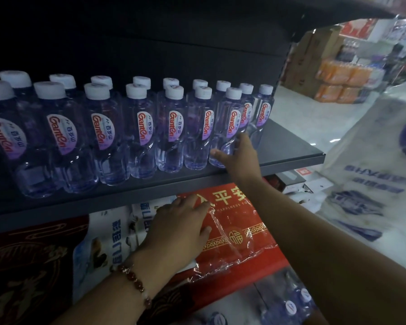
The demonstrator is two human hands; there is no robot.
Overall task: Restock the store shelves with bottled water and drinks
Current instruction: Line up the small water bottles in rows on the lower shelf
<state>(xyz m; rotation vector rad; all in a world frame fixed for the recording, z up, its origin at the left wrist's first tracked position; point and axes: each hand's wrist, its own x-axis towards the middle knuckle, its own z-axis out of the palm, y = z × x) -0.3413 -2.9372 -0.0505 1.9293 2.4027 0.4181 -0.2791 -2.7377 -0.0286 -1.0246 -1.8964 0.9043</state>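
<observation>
A dark grey store shelf (288, 146) carries two rows of clear water bottles (141, 127) with white caps and purple-and-white "Ganten" labels, standing upright and closely packed from the left edge almost to its right end, where a bare strip of board shows. Below it, a lower shelf level holds a red plastic-wrapped pack (239, 233) with gold characters, lying beside white-and-blue packaged goods (117, 233) and a dark red patterned item (26, 266).
</observation>
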